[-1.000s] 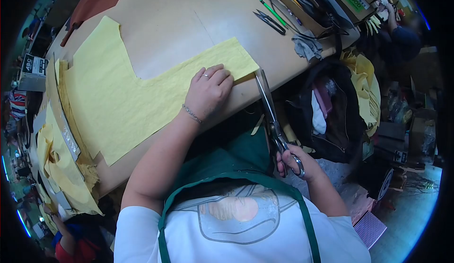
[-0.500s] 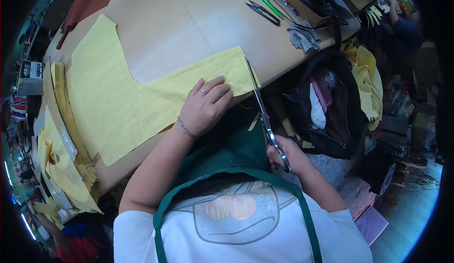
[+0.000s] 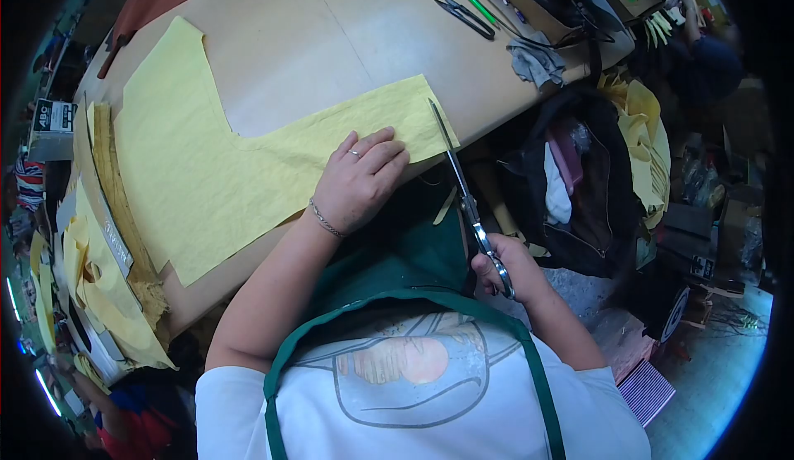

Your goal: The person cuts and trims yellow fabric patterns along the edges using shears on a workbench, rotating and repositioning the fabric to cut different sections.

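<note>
A large L-shaped yellow cloth lies flat on the table, its narrow arm reaching right to the table's front edge. My left hand rests palm down on that narrow arm, fingers spread a little, with a ring and a bracelet on it. In my right hand are long metal scissors, gripped by the handles in front of the green apron. Their blades point up and away, lying over the right end of the cloth, and look nearly closed.
Thread snips, a green pen and a grey rag lie at the table's back right. A black bag hangs open beside it. More yellow cloth is at the left. Other people show at both sides.
The scissors have moved from the cloth's right corner to over its end, and their blades have gone from open to nearly closed. My left hand has stayed on the cloth.
</note>
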Demonstrator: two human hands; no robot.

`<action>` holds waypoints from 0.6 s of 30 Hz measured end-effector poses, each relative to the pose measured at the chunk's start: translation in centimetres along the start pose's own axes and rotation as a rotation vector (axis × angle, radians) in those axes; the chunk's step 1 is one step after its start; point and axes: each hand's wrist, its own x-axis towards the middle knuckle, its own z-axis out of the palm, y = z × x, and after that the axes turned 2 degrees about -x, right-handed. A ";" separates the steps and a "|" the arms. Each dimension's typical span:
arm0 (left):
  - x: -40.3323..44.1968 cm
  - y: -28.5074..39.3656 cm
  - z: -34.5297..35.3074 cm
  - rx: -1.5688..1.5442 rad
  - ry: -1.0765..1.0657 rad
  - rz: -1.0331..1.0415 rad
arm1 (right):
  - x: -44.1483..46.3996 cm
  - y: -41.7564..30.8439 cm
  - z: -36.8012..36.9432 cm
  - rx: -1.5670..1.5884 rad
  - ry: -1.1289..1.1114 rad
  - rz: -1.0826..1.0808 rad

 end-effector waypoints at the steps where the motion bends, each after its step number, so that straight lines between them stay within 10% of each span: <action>1: 0.0 0.0 0.0 -0.003 0.002 0.000 | -0.1 0.0 0.0 -0.002 0.003 0.007; 18: 0.0 -0.1 0.1 -0.015 0.004 0.013 | -0.1 0.4 -0.3 -0.028 -0.024 0.116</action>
